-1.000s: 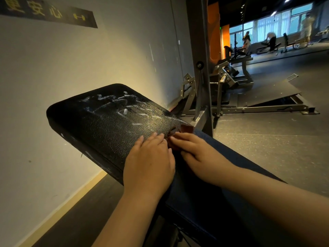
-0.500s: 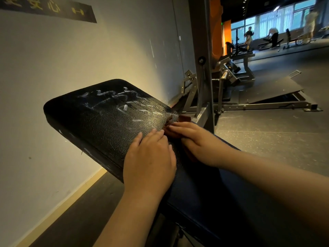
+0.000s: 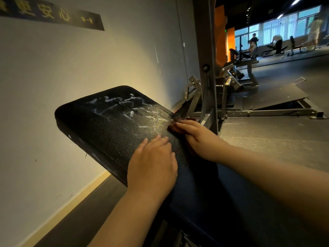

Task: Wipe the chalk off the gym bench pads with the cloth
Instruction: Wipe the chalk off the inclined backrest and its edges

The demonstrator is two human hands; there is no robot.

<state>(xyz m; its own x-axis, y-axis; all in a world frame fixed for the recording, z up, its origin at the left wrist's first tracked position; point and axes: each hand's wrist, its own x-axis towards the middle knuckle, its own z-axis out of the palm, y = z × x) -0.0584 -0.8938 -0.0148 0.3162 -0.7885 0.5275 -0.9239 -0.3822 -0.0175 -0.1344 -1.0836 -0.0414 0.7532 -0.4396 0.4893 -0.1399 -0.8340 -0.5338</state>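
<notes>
A black cracked-leather bench pad (image 3: 99,125) juts out to the left, with white chalk marks (image 3: 131,107) smeared over its far half. My left hand (image 3: 153,161) rests flat on the near part of the pad, fingers straight. My right hand (image 3: 194,136) lies at the pad's right edge with straight fingers pressing a small dark reddish cloth (image 3: 185,119), of which only a sliver shows past the fingertips. A dark blue pad (image 3: 213,202) continues toward me under both forearms.
A grey wall (image 3: 89,65) runs along the left, close behind the bench. A steel upright post (image 3: 206,68) and machine frame (image 3: 267,111) stand just right of the pad. Open gym floor (image 3: 276,143) spreads right; people and benches are far back.
My right hand slid forward along the pad's right edge with the cloth, reaching the chalk marks. My left hand stayed flat on the pad. The camera moved slightly.
</notes>
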